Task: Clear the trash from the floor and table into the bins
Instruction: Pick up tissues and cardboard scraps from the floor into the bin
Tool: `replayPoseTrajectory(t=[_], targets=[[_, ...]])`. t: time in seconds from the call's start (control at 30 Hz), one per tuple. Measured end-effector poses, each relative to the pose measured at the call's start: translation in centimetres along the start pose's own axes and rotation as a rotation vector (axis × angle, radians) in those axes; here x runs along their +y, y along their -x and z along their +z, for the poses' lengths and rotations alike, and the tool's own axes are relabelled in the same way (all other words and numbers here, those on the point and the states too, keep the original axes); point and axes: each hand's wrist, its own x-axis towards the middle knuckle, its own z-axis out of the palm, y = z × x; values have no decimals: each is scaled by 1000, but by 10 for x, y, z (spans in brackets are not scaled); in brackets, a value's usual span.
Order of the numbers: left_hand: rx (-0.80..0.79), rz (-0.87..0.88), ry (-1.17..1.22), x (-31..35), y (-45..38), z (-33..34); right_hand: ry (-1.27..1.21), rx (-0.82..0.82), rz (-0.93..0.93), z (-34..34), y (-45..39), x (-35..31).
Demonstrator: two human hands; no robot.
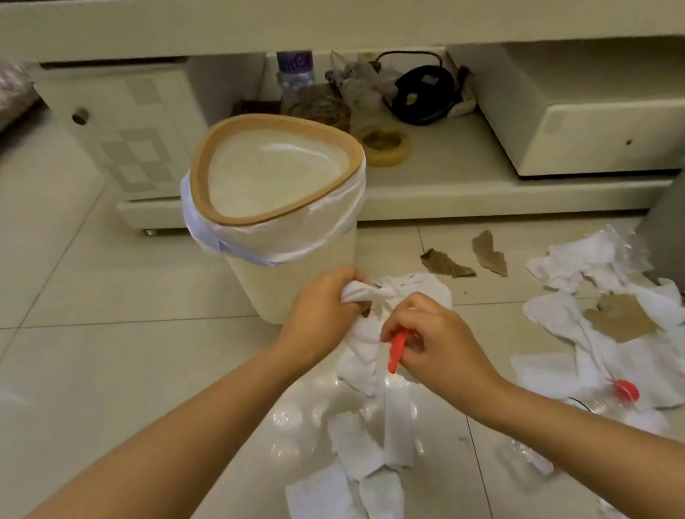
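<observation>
Left hand (321,306) fingers curled, gripping crumpled white tissue wad (385,297). Right hand (427,340) curled, pinching small red plastic piece (398,350) just beside the wad. Both held above tiled floor (79,340), in front of cream round bin with tan rim and white liner bag (280,206). More white tissue scraps (345,509) and brown cardboard bits (447,264) lie scattered on floor.

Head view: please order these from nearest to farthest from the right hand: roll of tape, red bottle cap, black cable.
From the right hand:
1. Red bottle cap, on the floor to its right.
2. Roll of tape, on the low shelf beside the bin.
3. Black cable, farther back on that shelf.
</observation>
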Motion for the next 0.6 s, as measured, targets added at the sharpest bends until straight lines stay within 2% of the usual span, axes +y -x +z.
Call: replayPoseTrajectory(t=[0.13, 0.27, 0.33, 0.4, 0.5, 0.53, 0.6], targets=[[178, 132, 132, 22, -28, -43, -33, 130, -68, -21, -56, -32], [433, 224, 123, 36, -54, -94, -104, 257, -142, -39, -120, -76], [496, 234, 89, 37, -71, -119, -136, 280, -145, -39, -154, -94], [394, 160, -63, 33, -90, -139, -208, 194, -80, -35, -185, -108], [60, -66, -343, 17, -109, -153, -392, -69, 112, -31, -212, -119], [29, -102, -361, 9, -112, -154, -420, -99, 146, -31, -216, -120], [103, -109, -378, -6, -115, -154, -433, -71, 166, -30, -219, -117]])
